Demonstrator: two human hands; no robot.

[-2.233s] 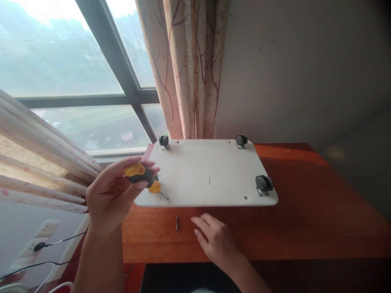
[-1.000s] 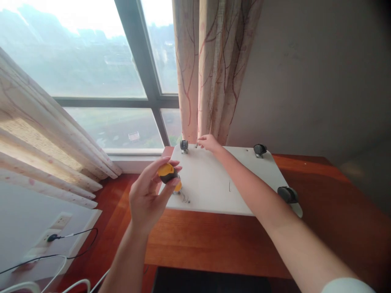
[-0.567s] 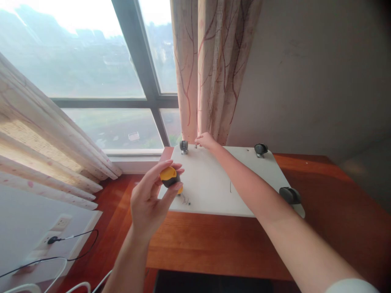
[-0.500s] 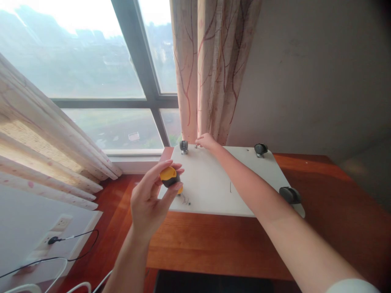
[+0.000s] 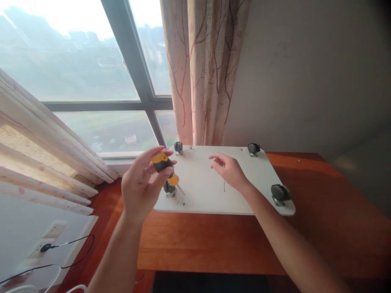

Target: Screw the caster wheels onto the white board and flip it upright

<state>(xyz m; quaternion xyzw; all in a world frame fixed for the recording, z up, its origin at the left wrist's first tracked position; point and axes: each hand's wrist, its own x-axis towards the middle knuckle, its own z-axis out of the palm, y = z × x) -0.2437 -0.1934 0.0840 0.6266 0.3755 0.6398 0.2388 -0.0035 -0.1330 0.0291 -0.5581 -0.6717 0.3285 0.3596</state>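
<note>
My left hand point(image 5: 142, 183) grips a screwdriver point(image 5: 161, 162) by its yellow and black handle, the metal shaft pointing down towards the board's near left corner. A white board point(image 5: 201, 191) with rounded corners lies on the wooden table. Casters stand at its corners: one far left point(image 5: 178, 147), one far right point(image 5: 253, 149), one near right point(image 5: 280, 193), and one near left point(image 5: 169, 188), partly hidden by my left hand and the screwdriver. Over the middle of the board, my right hand point(image 5: 229, 170) has its fingers loosely bent and apart, with nothing visible in them.
The wooden table point(image 5: 195, 240) extends to the right of the board. A small metal piece point(image 5: 191, 147) sits at the board's far edge. Behind are a curtain point(image 5: 204, 81) and a window point(image 5: 100, 73). Cables run from a wall socket point(image 5: 41, 247) at lower left.
My right hand has drawn back from the board's far edge to above its middle. The screwdriver has tilted, so its shaft now shows. The view has shifted slightly.
</note>
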